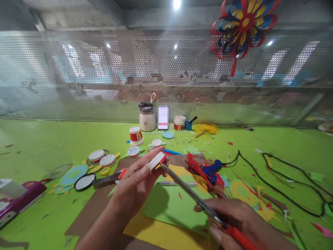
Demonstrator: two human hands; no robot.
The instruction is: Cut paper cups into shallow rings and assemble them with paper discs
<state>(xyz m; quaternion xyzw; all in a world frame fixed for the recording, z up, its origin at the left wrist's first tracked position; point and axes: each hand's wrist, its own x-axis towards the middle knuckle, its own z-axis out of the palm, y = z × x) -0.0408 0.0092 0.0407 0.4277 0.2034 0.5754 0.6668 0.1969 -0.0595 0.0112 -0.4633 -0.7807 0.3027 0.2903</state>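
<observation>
My left hand [135, 185] holds a small red and white piece of paper [156, 160] pinched between its fingertips, raised above the table. In my right hand [234, 218] are red-handled scissors [187, 189], with the blade tips touching the lower edge of the paper piece. Below both hands lie green, yellow and brown paper sheets [169, 208]. A blue glue gun [211, 169] lies just beyond the scissors, beside a folded red paper shape [195, 166].
The green table [52, 142] carries round paper discs and tape rolls [100, 158] at the left, a purple box [18, 199] at the far left, jars and a phone [163, 117] at the back, and a black cable [281, 180] at the right. A paper pinwheel [243, 24] hangs on the perforated screen.
</observation>
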